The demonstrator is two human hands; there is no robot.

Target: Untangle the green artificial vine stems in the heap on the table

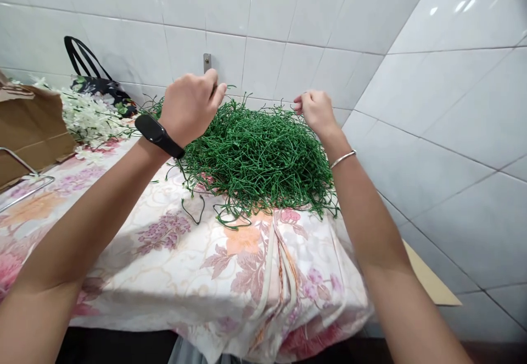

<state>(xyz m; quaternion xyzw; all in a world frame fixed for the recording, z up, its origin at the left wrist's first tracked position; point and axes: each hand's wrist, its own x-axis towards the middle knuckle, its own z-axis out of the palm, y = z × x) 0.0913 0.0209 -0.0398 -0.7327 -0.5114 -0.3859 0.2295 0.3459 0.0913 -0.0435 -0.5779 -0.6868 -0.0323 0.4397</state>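
A big tangled pile of green artificial stems (257,155) lies on a table covered with a floral cloth (173,265). My left hand (190,106), with a black band on its wrist, is raised over the pile's left side, fingers pinched on a thin green stem. My right hand (315,110), with a thin silver bangle on the wrist, hovers over the pile's far right edge, fingers closed on what looks like the other end of a thin stem. A few loose green stems (197,210) trail on the cloth in front of the pile.
White artificial flowers (88,117) lie at the left beside a brown cardboard box (28,130). A black floral bag (99,84) stands against the tiled wall. A metal wire frame (24,180) sits at the far left. A cardboard piece (428,279) lies below right.
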